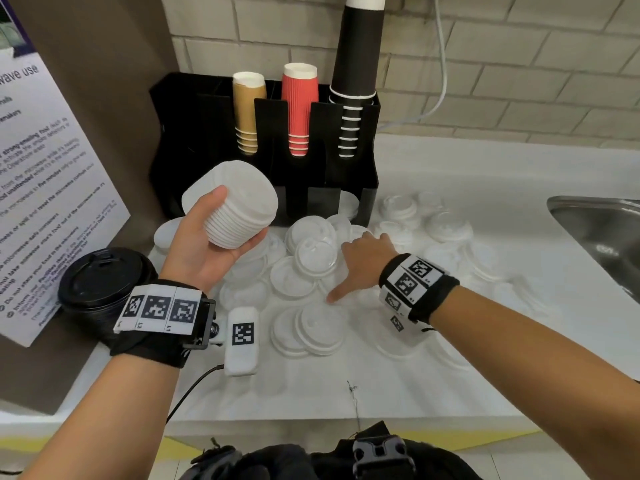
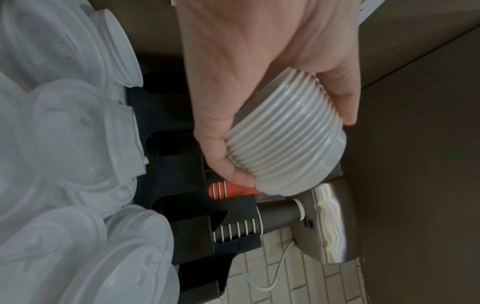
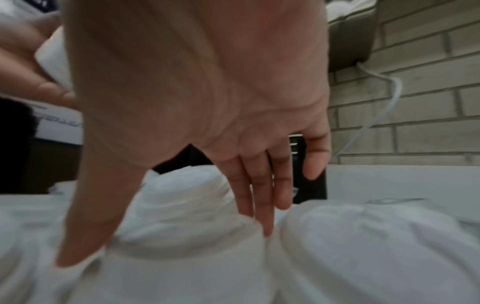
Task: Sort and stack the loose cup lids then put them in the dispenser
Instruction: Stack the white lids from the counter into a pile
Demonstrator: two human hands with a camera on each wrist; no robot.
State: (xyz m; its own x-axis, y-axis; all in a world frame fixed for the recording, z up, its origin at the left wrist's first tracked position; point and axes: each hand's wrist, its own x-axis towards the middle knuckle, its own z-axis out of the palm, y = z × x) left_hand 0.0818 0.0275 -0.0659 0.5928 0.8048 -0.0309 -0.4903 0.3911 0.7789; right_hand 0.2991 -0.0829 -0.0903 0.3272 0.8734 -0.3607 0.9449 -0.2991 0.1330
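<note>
Stacking step. My left hand [image 1: 207,244] grips the nested lid stack [image 1: 235,209] above the worktop's [image 1: 450,375] left edge; my right hand [image 1: 363,265], fingers spread, straddles a loose lid [image 3: 187,242] mid-worktop. Next, I judge: pinch its rim, nest it.

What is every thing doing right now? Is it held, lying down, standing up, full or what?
Left hand: palm up, grip curled round the stack.
Stack of white lids: nested, tilted, held above the counter.
Right hand: fingers straight, reaching down onto the loose lids.
Loose lids: scattered and overlapping on the counter.
Black dispenser: upright, three cup stacks standing in its slots.
Black lids: stacked at the left.
</note>
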